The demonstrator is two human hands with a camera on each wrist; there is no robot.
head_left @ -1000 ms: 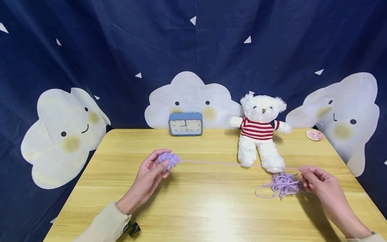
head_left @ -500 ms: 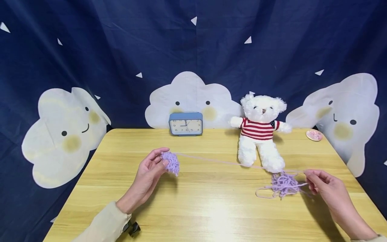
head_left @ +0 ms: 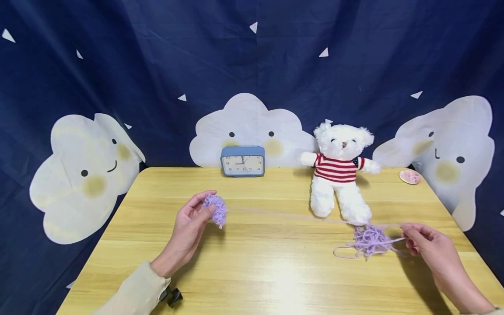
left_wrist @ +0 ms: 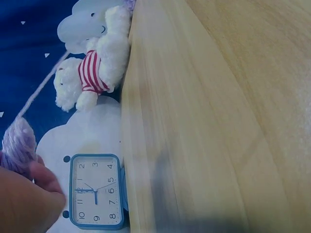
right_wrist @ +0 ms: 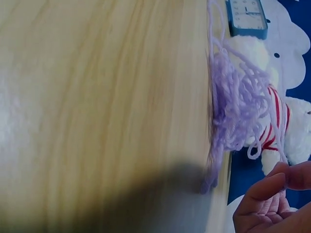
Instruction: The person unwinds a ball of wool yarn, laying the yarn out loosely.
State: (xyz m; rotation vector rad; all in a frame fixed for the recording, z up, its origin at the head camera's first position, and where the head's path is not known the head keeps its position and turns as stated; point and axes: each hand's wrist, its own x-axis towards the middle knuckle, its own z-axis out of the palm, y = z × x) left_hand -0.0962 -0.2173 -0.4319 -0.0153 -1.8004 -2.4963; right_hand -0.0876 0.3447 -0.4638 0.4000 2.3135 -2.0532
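Purple yarn ball [head_left: 216, 211] — left, gripped between thumb and fingers of left hand [head_left: 190, 227]; strand [head_left: 283, 214] — right end pinched in fingertips of right hand [head_left: 433, 248].

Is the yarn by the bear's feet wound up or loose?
Loose: the yarn pile lies in tangled loops on the table.

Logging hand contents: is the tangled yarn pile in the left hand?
No, the left hand holds the wound yarn bundle, while the tangled yarn pile lies on the table.
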